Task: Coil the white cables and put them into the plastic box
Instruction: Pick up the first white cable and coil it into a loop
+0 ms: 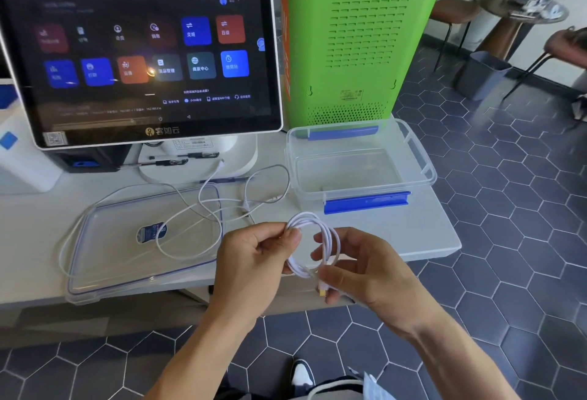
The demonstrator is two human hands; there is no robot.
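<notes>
Both hands grasp a coiled white cable (313, 244), left hand (254, 260) pinching its top, right hand (359, 267) nearer the open plastic box (425, 174) on the table (413, 234) just beyond.

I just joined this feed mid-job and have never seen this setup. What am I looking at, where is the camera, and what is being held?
There is no machine here: a person works with bare hands, and the one picture comes from a camera worn on their head, looking forward and down. The left hand and right hand together hold a coiled white cable above the front edge of a white table. On the table lie a loose white cable, partly draped over a clear lid, and to the right an open plastic box with blue clips, which looks empty. Behind stand a touchscreen and a green machine.
</notes>
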